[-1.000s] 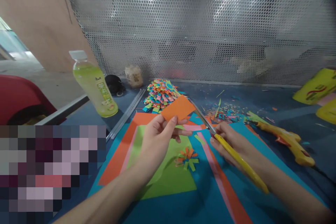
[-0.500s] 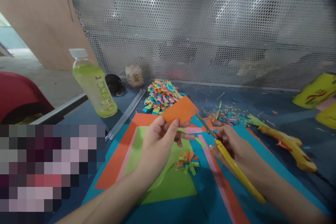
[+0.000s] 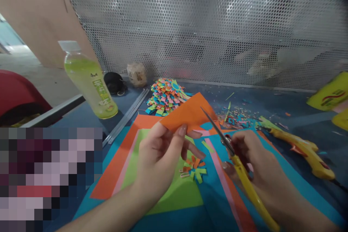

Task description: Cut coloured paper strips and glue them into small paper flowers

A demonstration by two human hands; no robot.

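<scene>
My left hand (image 3: 165, 152) pinches a piece of orange paper (image 3: 193, 110) between thumb and fingers, raised above the table. In my right hand (image 3: 255, 163) are yellow-handled scissors (image 3: 241, 174), their blades pointing up and left across the paper's right part. Whether the blades touch the paper I cannot tell. Under my hands lie stacked sheets: a green sheet (image 3: 174, 197), an orange sheet (image 3: 111, 163) and a blue sheet (image 3: 163, 221). A small flower of orange and green strips (image 3: 195, 168) rests on them. Behind the held paper stands a fringed heap of multicoloured paper strips (image 3: 165, 96).
A bottle of green drink (image 3: 88, 83) stands at left, near clear sticks (image 3: 127, 117), a black round object (image 3: 113, 82) and a beige roll (image 3: 136, 74). Paper scraps (image 3: 241, 117) and a yellow glue gun (image 3: 304, 148) lie right. A perforated metal panel (image 3: 190, 25) closes the back.
The orange paper shows larger and is turned, with its right edge further right. The scissors and my right hand have shifted slightly right and down. The view has shifted a little.
</scene>
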